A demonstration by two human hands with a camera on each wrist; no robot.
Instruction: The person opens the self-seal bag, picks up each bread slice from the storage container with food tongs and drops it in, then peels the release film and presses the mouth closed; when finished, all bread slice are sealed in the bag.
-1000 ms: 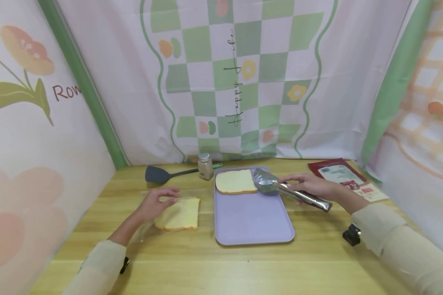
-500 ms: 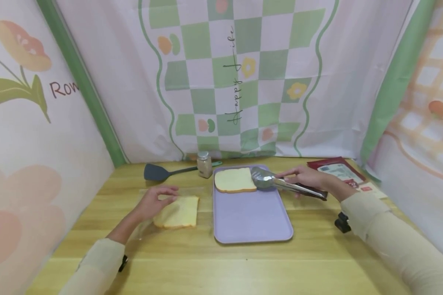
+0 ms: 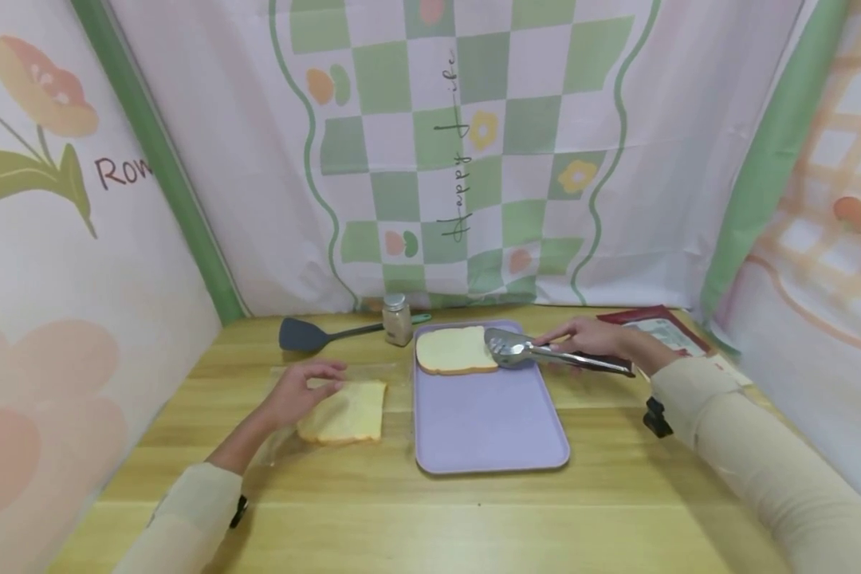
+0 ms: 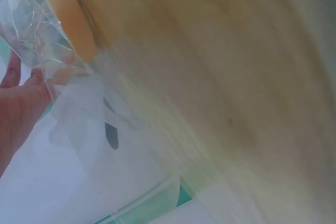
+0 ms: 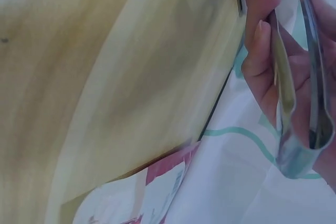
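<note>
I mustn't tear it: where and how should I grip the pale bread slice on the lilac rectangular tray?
Probably pinch the near crust from the front: the pale bread slice lies flat, that edge facing bare lilac tray; silver metal tongs crowd its right edge.

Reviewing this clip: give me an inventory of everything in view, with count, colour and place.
Table: 1, yellowish wood, foreground
Tray: 1, lilac, centre of table
Tray slice: 1 bread slice, pale with brown crust, tray's far left
Bagged slice: 1 bread slice, pale yellow, left of tray
Bag: 1, clear plastic, around that slice
Tongs: 1, silver, head over tray beside its slice
Spatula: 1, dark grey, table's far left
Jar: 1, clear with silver lid, behind tray's left corner
Packaging: count unclear, dark red and white, far right
Printed cloth: count unclear, white, green, orange, around table
Wrist devices: 2, black, by the sleeves
Sleeves: 2, beige, both arms
Left grip: 1, bare, at bagged slice
Right grip: 1, bare, holding tongs
</note>
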